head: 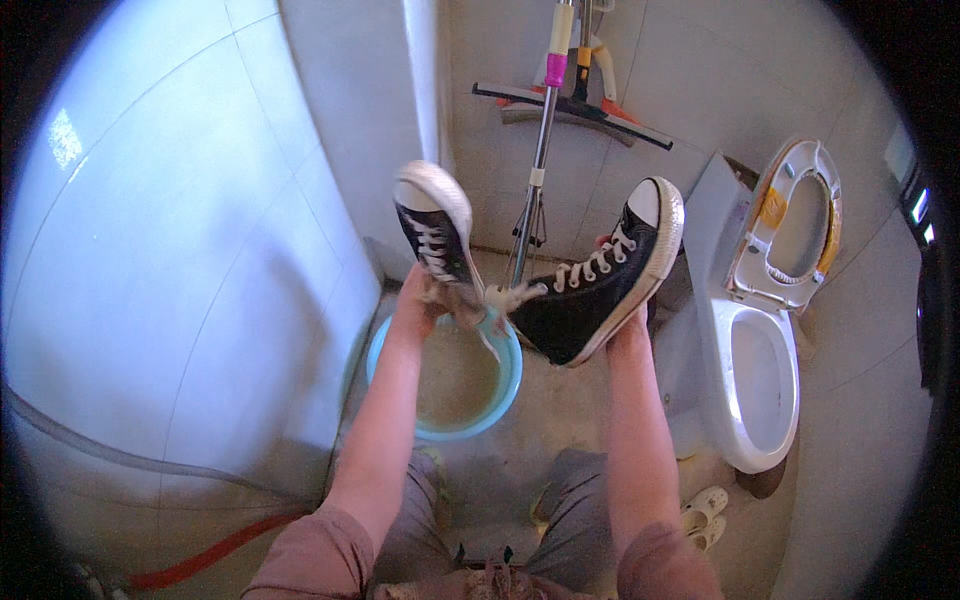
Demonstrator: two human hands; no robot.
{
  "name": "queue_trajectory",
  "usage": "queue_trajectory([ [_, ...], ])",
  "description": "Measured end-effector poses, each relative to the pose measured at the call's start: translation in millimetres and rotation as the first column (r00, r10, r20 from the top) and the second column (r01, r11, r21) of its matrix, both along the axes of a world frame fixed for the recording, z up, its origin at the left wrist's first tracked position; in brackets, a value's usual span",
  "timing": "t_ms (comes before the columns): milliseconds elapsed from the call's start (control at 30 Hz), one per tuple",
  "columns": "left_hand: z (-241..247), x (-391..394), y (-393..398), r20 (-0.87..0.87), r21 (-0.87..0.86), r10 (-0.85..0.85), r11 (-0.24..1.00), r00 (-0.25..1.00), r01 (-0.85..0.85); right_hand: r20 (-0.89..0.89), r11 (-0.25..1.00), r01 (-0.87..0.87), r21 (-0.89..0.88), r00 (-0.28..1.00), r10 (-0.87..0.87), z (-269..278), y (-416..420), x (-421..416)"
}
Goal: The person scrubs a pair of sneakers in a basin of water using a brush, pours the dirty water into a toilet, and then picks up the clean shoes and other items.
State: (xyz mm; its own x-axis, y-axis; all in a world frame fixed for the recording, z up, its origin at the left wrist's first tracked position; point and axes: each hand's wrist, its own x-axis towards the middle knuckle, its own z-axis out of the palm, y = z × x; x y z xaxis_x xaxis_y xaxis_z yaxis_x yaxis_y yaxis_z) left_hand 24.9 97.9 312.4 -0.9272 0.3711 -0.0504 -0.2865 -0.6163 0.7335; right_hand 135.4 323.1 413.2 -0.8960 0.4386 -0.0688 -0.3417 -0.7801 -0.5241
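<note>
My left hand [421,300] grips a black canvas sneaker [436,240] with a white toe cap, held toe up over the basin. Its laces hang loose and blur near the heel. Farther right, a matching black sneaker [592,296] is tilted, its white sole edge turned to the right. Behind that shoe is my right hand [628,324], mostly hidden by it, with a fingertip showing by the laces. Below the left shoe stands a light blue plastic basin [480,426] of murky, brownish water. The shoes are close together at their heel ends.
A white toilet [750,450] with its seat [757,259] raised stands at the right. Pale clogs [703,510] lie on the floor beside it. A floor squeegee [574,112] and a metal-handled mop [536,172] lean at the back. A red hose [217,551] runs at lower left.
</note>
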Motion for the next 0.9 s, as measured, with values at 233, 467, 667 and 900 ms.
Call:
queue_trajectory([
  [233,31.8,44.5,38.0,-0.01,0.119,-0.249,0.961,0.968,0.248,0.075,0.894,-0.431,0.123,0.902,0.425,-35.3,-15.9,-14.7],
  [467,33.7,46.7,46.4,-0.129,-0.02,-0.121,0.993,0.984,0.119,0.224,0.725,-0.301,0.619,0.953,0.204,-16.0,-47.7,-0.6],
  [667,54.6,72.9,52.3,-0.036,-0.086,-0.036,0.996,0.999,0.033,-0.022,0.736,-0.089,0.672,0.99,0.14,-13.3,-54.6,-7.5],
  [900,61.7,78.0,55.2,0.017,-0.209,-0.132,0.969,0.991,0.133,0.011,0.779,0.108,0.618,0.989,-0.145,-22.0,-45.9,-21.7],
])
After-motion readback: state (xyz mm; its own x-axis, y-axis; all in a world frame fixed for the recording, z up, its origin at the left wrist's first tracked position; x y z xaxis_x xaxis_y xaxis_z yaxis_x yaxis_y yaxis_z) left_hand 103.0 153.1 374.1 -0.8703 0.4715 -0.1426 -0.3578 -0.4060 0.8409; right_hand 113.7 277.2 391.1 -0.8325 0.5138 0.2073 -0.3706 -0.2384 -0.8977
